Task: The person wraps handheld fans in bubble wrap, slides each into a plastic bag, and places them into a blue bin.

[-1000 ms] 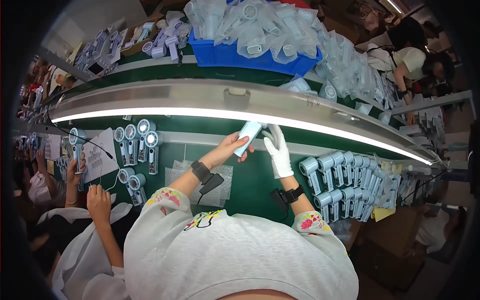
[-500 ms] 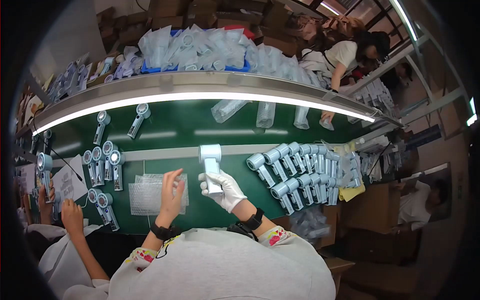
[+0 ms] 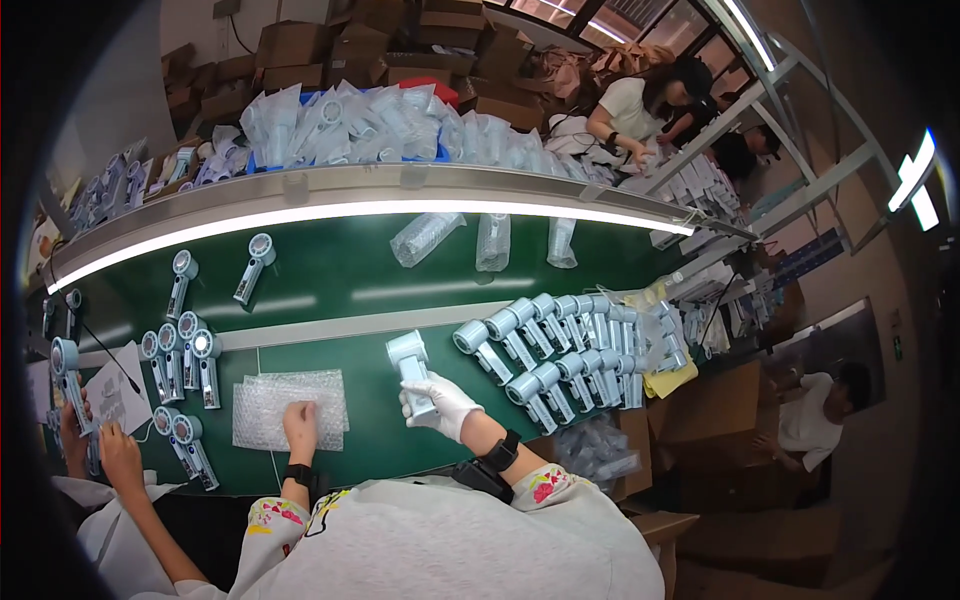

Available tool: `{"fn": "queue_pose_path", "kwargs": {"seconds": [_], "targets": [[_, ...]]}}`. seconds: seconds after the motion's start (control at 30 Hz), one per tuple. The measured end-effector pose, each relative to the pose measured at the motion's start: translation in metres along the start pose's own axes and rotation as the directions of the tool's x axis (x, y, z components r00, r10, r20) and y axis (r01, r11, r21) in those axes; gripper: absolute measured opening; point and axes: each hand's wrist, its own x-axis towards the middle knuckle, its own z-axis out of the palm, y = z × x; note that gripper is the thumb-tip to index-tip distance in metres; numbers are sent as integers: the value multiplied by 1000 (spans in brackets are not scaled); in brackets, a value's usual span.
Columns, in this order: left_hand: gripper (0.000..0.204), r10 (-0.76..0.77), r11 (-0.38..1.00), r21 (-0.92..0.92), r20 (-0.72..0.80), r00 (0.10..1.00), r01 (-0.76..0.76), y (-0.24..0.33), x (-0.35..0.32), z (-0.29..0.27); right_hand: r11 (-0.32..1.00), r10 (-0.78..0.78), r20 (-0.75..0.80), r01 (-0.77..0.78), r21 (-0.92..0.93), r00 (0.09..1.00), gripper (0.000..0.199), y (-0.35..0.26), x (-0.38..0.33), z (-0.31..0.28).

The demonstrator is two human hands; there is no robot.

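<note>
My right hand point(image 3: 443, 405), in a white glove, is closed round the handle of a pale blue handheld fan point(image 3: 407, 349). The fan's round head points up and away from me. To the left, my bare left hand point(image 3: 301, 426) is over a stack of clear bubble wrap bags point(image 3: 262, 411) lying on the green table. Its fingers are bent and drawn together at the top bag, and the fingertips are partly hidden. Several more pale blue fans point(image 3: 520, 352) lie in two rows right of my right hand.
Loose fans point(image 3: 206, 366) lie left of the bags. A co-worker's hand point(image 3: 121, 458) is at the far left. Several wrapped fans point(image 3: 428, 238) lie beyond the divider under a lit shelf point(image 3: 400, 190). A carton point(image 3: 710, 415) stands at the right.
My left hand has come down onto the bubble wrap bags, its fingers drawing in. My right hand still holds the fan, now tilted more to the left. The far co-worker's arm has pulled back.
</note>
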Motion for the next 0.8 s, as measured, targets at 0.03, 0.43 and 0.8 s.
{"fn": "queue_pose_path", "kwargs": {"seconds": [0.03, 0.43, 0.8], "targets": [[16, -47, 999, 1, -11, 999, 47, -5, 3, 2, 1000, 24, 11, -24, -3, 1000, 35, 3, 6, -3], [14, -513, 608, -517, 323, 795, 603, 15, 24, -26, 370, -66, 214, 223, -902, 975, 45, 80, 123, 19], [1, 106, 992, 87, -126, 986, -95, 101, 6, -22, -447, -276, 416, 268, -854, 867, 18, 86, 103, 60]]}}
